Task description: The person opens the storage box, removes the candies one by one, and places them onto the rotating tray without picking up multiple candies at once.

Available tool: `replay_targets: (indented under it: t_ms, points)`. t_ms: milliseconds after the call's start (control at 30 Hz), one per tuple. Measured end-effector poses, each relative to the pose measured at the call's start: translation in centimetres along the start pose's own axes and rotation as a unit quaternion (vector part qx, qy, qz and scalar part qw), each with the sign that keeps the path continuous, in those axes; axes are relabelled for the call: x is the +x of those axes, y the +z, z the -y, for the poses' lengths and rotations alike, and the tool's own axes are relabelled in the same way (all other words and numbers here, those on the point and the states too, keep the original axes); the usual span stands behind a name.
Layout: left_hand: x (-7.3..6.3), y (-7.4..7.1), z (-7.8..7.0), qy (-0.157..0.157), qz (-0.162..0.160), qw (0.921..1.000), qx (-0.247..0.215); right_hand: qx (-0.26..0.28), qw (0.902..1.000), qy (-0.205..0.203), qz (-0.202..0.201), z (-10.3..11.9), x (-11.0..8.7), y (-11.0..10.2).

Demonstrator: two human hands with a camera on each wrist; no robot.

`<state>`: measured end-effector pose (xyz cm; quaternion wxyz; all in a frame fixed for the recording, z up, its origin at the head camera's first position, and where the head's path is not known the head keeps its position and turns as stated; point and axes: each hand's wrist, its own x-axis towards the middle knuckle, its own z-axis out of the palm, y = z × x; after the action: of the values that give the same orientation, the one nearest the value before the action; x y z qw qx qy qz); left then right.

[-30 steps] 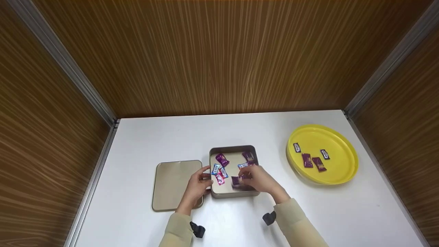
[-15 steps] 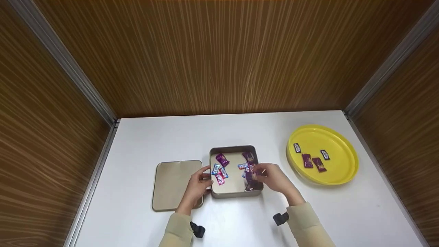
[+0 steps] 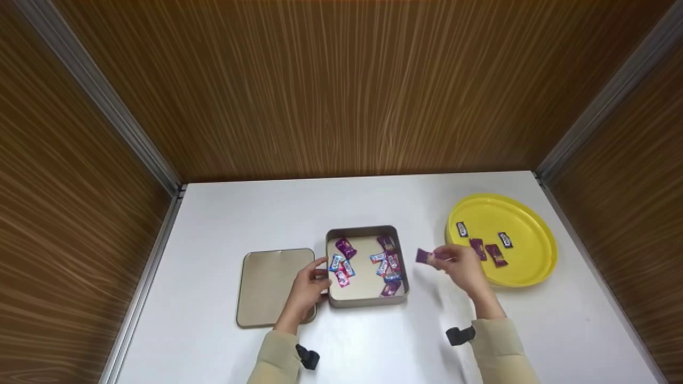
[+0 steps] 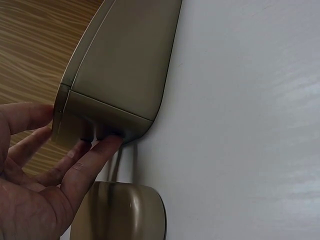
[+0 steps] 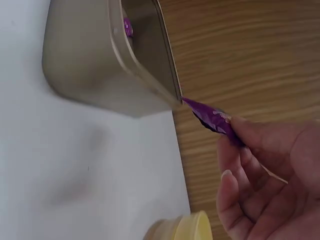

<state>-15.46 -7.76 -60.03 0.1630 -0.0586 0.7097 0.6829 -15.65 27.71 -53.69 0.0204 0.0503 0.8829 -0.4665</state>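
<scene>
In the head view my right hand (image 3: 467,269) holds a purple wrapped candy (image 3: 423,256) above the table, between the metal tin (image 3: 368,303) and the yellow tray. The right wrist view shows the purple candy (image 5: 212,119) pinched between thumb and fingers, near the tin's rim (image 5: 131,65). My left hand (image 3: 308,288) rests against the tin's left side. In the left wrist view the spread fingers of the left hand (image 4: 55,170) touch the outer wall of the tin (image 4: 120,60). Several wrapped candies lie inside it, some to the left (image 3: 344,266), others along the right (image 3: 392,261).
A flat beige lid (image 3: 272,288) lies left of the tin, partly behind my left hand. At the right stands a round yellow tray (image 3: 525,213) with several candies on it. Wood-patterned panels (image 3: 341,90) border the white table (image 3: 251,213).
My right hand has lifted the purple candy out of the tin and moved right with it, towards the yellow tray. The left hand and the tin have stayed in place.
</scene>
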Motion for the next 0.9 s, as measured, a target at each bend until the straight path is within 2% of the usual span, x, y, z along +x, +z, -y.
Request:
replay_targets:
  t_ms: [133, 267, 400, 500, 667, 900]
  points:
    - [0.0, 0.1, -0.1, -0.003, -0.004, 1.0000, 0.001, 0.012, 0.9982, 0.041, -0.044, -1.5, 0.1, -1.6]
    - [-0.1, 0.0, -0.1, -0.001, -0.003, 1.0000, -0.003, 0.033, 0.9916, 0.081, -0.095, -2.9, 0.1, -3.0]
    - [-0.1, -0.1, -0.1, 0.002, -0.001, 1.0000, -0.006, 0.055, 0.9779, 0.127, -0.157, -4.1, 0.2, -4.0]
    - [-0.1, 0.0, 0.0, 0.001, -0.002, 1.0000, -0.004, 0.064, 0.9666, 0.163, -0.187, -4.9, 0.2, -4.7]
    - [-0.1, 0.0, 0.0, 0.002, -0.003, 1.0000, -0.004, 0.092, 0.9535, 0.197, -0.209, -6.1, 0.2, -5.8]
    - [-0.1, 0.0, 0.0, 0.005, -0.005, 1.0000, -0.003, 0.107, 0.9413, 0.223, -0.230, -7.1, 0.4, -6.8]
